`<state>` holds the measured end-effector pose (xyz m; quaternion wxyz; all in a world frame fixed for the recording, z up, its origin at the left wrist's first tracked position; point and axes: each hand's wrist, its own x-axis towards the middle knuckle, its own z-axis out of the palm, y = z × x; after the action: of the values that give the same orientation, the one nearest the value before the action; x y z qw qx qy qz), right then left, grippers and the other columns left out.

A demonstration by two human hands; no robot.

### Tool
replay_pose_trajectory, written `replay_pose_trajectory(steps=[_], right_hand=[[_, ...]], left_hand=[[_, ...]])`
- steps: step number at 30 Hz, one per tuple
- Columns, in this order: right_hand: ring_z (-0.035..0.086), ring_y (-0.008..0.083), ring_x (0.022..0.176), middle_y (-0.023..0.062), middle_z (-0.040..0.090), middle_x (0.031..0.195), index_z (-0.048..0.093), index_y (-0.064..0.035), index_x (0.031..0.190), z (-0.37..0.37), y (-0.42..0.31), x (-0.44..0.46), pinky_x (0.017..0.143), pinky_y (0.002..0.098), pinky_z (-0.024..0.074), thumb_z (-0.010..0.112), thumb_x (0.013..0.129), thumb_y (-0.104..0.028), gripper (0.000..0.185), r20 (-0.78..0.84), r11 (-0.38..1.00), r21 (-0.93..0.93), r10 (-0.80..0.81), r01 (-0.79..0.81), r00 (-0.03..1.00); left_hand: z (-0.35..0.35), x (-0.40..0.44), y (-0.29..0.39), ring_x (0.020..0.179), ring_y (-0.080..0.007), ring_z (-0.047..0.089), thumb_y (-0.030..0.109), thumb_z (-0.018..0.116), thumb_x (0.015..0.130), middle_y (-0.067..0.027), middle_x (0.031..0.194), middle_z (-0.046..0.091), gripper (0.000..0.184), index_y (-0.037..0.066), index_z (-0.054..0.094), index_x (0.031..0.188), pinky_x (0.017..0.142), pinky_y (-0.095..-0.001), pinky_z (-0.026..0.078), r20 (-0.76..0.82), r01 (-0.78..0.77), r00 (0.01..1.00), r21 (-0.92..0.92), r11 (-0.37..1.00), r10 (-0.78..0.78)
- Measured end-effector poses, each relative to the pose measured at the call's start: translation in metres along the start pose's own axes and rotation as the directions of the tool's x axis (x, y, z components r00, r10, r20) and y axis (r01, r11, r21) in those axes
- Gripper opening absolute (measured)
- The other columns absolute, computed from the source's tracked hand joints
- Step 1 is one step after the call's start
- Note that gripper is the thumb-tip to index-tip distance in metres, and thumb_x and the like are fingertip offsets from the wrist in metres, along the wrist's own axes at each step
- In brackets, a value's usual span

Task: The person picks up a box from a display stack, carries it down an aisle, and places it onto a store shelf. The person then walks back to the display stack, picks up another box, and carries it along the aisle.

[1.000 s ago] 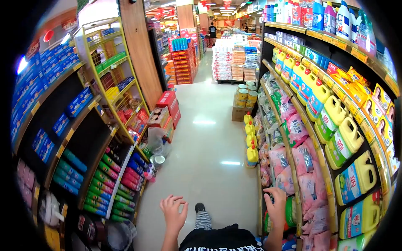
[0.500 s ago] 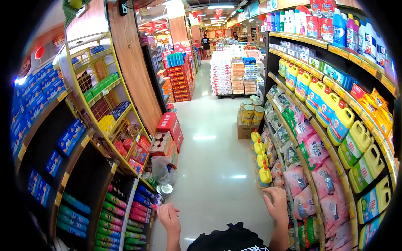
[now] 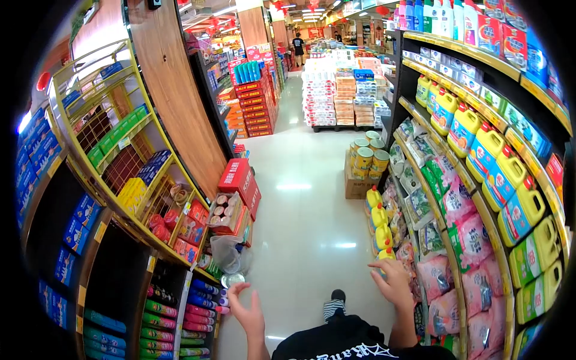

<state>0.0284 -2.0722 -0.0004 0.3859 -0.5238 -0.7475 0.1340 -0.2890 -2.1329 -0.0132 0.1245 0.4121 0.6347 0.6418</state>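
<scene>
My left hand is raised at the lower left of the aisle, thumb and fingers apart, holding nothing. Nearest to it are rows of pink and blue spray cans on the low left shelf and a shiny round lid on the floor side. On the other side my right hand hangs in the air with its fingers spread and nothing in it. Just beyond it stand yellow jugs in a row on the floor, and pink bags fill the shelf beside it. Neither hand touches any goods.
A tiled aisle floor runs ahead between shelves. Gold-lidded cans stand on a carton at the right; red boxes line the left. Farther on are a pallet stack of packaged goods and a person in dark clothes.
I have moved forward along the aisle, so shelves and boxes sit closer. My shoe now shows below. The left hand's fingers have spread wider.
</scene>
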Motion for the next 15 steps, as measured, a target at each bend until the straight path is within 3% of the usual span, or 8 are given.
replay_pose_trajectory(steps=[2,3,6,9,12,14,15], right_hand=[[0.057,0.0285,0.093,0.0092,0.063,0.093,0.065,-0.0086,0.098,0.003,0.009,0.037,0.084,0.0376,0.0397,0.064,0.082,-0.017,0.018,0.031,0.996,0.004,-0.086,0.086,0.996],[0.057,0.0285,0.093,0.0092,0.063,0.093,0.065,-0.0086,0.098,0.003,0.016,0.053,0.084,0.0376,0.0397,0.064,0.082,-0.017,0.018,0.028,0.996,0.01,-0.09,0.09,0.996],[0.057,0.0285,0.093,0.0086,0.063,0.094,0.065,-0.0092,0.099,-0.004,0.041,0.106,0.084,0.0378,0.0397,0.064,0.083,-0.018,0.018,0.042,0.987,0.028,-0.158,0.157,0.987],[0.057,0.0284,0.094,0.0084,0.063,0.095,0.065,-0.0093,0.099,-0.011,0.07,0.137,0.085,0.0379,0.0397,0.064,0.083,-0.018,0.019,0.045,0.99,-0.045,-0.128,0.13,0.991],[0.057,0.0281,0.095,0.0085,0.063,0.096,0.065,-0.0092,0.1,-0.013,0.096,0.158,0.085,0.0377,0.0396,0.064,0.083,-0.018,0.019,0.077,0.993,-0.05,-0.101,0.105,0.992],[0.057,0.0278,0.094,0.0087,0.063,0.095,0.064,-0.0087,0.1,-0.011,0.107,0.164,0.085,0.0382,0.0396,0.064,0.083,-0.018,0.02,0.1,0.996,-0.028,-0.078,0.082,0.992],[0.058,0.028,0.094,0.0092,0.064,0.095,0.064,-0.0086,0.101,-0.008,0.116,0.165,0.085,0.0387,0.0394,0.063,0.083,-0.017,0.02,0.099,0.999,0.014,-0.045,0.044,0.994]], left_hand=[[0.027,0.02,0.012,0.099,-0.0252,0.055,0.0,0.064,0.076,-0.0114,0.097,0.06,0.015,0.001,0.057,0.09,0.094,-0.0354,0.039,-0.029,-0.021,0.999,0.16,0.987,0.026],[0.039,0.033,0.015,0.098,-0.0256,0.055,0.005,0.071,0.076,-0.0099,0.092,0.063,0.012,0.003,0.059,0.079,0.092,-0.0366,0.039,-0.004,-0.083,0.996,0.13,0.988,0.084],[0.079,0.058,-0.002,0.097,-0.0273,0.055,0.006,0.073,0.075,-0.0103,0.088,0.063,0.014,0.004,0.059,0.075,0.09,-0.0381,0.039,-0.098,-0.063,0.991,0.274,0.96,0.092],[0.118,0.073,-0.014,0.096,-0.0283,0.054,0.009,0.076,0.073,-0.0103,0.089,0.064,0.02,0.005,0.056,0.071,0.09,-0.0401,0.038,-0.079,-0.079,0.991,0.294,0.953,0.107],[0.149,0.082,-0.015,0.094,-0.0286,0.053,0.011,0.077,0.073,-0.0101,0.086,0.063,0.025,0.006,0.053,0.068,0.089,-0.0415,0.038,-0.053,-0.081,0.993,0.332,0.94,0.105],[0.169,0.088,-0.015,0.092,-0.0283,0.053,0.011,0.077,0.072,-0.0092,0.081,0.062,0.026,0.006,0.052,0.067,0.086,-0.0413,0.038,-0.003,-0.02,1.0,0.312,0.95,0.022],[0.178,0.093,-0.02,0.087,-0.0274,0.053,0.011,0.077,0.072,-0.0083,0.078,0.06,0.026,0.005,0.052,0.067,0.084,-0.0407,0.038,0.024,-0.069,0.998,0.341,0.938,0.065]])
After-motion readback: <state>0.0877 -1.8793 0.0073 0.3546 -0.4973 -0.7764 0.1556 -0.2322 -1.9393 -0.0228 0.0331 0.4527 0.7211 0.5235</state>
